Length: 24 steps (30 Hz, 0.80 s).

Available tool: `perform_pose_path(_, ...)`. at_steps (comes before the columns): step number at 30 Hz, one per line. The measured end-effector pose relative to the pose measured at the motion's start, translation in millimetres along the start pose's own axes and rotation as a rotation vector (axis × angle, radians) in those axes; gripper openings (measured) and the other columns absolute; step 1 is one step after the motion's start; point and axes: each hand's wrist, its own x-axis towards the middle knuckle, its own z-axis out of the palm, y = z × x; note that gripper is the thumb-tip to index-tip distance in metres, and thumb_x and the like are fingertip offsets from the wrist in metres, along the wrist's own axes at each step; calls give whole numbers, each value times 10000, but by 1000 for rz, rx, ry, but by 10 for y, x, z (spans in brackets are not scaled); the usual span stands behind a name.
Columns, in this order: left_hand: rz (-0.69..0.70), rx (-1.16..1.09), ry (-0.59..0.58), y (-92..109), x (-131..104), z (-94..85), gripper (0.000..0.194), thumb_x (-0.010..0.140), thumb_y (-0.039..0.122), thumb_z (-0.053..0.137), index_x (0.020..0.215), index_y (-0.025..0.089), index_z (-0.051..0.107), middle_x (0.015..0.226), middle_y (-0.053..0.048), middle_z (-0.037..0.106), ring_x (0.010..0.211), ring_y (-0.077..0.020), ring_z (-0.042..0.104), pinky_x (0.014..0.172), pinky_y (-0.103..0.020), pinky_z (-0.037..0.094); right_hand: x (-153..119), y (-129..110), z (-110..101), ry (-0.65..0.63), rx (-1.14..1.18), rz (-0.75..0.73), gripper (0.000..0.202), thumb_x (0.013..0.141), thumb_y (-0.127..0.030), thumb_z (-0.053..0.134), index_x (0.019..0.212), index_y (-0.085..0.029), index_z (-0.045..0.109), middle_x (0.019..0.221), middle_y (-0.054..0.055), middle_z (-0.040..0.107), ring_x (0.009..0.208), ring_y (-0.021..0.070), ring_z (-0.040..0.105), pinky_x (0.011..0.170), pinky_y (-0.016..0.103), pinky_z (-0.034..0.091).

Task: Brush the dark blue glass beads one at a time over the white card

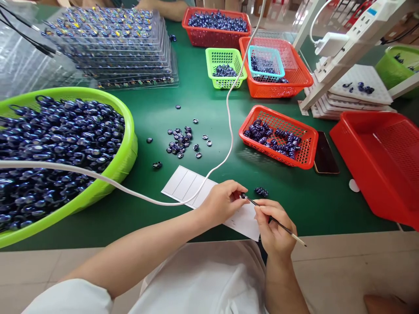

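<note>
Between the thumb and fingers of my left hand (224, 200) is a small dark blue shiny part (242, 195). My right hand (276, 224) grips a thin brush-like stick (284, 226) with a dark shaft and a pale rear end. The stick's front tip meets the small part or lies right beside it. Under both hands lies a white ruled paper sheet (244, 220). Just beyond my right fingers sits a short row of dark blue parts (261, 192). Loose dark blue parts (180, 141) are scattered farther up the green table (147, 231).
A green basket (132, 148) heaped with dark parts stands left. A white cable (230, 113) crosses the table and paper. Red baskets (307, 159), a phone (326, 152) and a red bin (356, 174) are on the right. Stacked clear trays (131, 56) stand behind; another person's arm (170, 9) rests beyond.
</note>
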Motion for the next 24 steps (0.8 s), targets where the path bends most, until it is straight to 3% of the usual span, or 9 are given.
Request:
perform_pose_path(7, -23, -23, -10, 18, 7, -23, 148, 792, 142, 779, 917, 157, 702, 750, 10, 627, 654, -118, 601, 613, -228, 499, -4, -11, 20, 125, 52, 39, 189, 873, -91, 690, 982, -242, 662, 927, 54, 758, 920, 237, 745, 594, 314, 611)
perform_pose_path(13, -6, -9, -13, 5, -4, -11, 142, 796, 132, 760, 922, 169, 706, 760, 8, 635, 668, -119, 605, 630, -228, 501, -13, -13, 24, 76, 70, 124, 174, 869, -98, 701, 981, -226, 669, 1004, 64, 759, 737, 175, 725, 548, 292, 578)
perform_pose_path(21, -36, 18, -5, -31, -25, 38, 169, 757, 94, 768, 908, 151, 717, 728, 7, 627, 643, -126, 584, 615, -232, 455, -40, 60, 15, 56, -47, 114, 76, 883, -147, 684, 905, -211, 651, 919, 65, 753, 869, 198, 739, 690, 297, 614)
perform_pose_path(24, -84, -10, -13, -35, -17, 62, 187, 727, 82, 776, 895, 147, 726, 746, -3, 637, 649, -127, 585, 615, -230, 450, -31, 107, 22, 102, -72, 73, 37, 868, -198, 708, 864, -206, 673, 866, 68, 758, 812, 199, 750, 689, 279, 623)
